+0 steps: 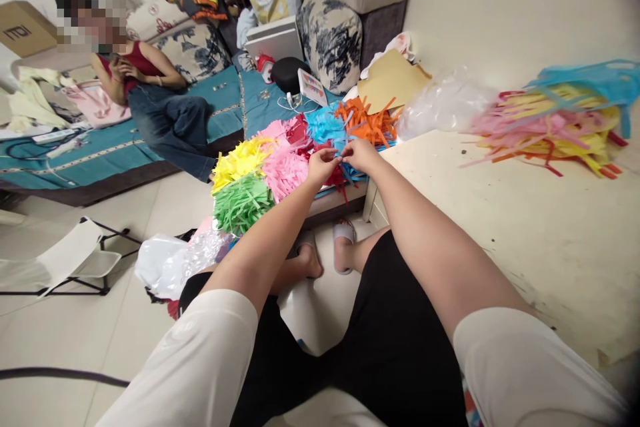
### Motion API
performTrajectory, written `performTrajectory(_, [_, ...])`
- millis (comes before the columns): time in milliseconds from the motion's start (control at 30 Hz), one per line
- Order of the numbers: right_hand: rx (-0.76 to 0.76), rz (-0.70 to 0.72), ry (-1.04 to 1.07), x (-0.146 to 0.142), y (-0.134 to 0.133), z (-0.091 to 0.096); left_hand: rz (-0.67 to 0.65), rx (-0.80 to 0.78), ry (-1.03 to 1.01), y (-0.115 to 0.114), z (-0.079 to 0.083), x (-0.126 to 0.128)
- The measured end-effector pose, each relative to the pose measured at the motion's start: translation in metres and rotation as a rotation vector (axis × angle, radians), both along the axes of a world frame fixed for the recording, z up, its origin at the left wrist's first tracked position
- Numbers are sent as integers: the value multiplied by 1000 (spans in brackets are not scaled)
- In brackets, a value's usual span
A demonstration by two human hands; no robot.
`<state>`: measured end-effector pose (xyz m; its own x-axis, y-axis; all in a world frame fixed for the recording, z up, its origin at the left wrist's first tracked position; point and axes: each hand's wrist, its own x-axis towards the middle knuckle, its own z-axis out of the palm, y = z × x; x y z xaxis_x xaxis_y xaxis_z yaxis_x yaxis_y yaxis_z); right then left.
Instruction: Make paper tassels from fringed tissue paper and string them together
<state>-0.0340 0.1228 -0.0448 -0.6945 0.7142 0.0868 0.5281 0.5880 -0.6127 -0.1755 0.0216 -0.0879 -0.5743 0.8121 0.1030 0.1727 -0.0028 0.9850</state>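
Now, the left hand (324, 165) and the right hand (357, 155) meet just right of the pink strips (286, 170).
Their fingertips bunch close together; whether the grip is pinching a strip, I cannot tell. From the pink strips, blue strips (323, 125) lie beyond and to the right, orange strips (367, 125) farther right, yellow strips (237, 163) to the left, green strips (243, 203) nearer and left.

Anything between the fingers (328, 157) is too small to tell.
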Motion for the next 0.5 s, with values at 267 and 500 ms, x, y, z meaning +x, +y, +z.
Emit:
performTrajectory(267, [-3, -2, 0, 1, -3, 2, -1, 14, 1, -2, -1, -1])
performTrajectory(500, [33, 13, -18, 2, -5, 4, -11, 10, 2, -2, 0, -1])
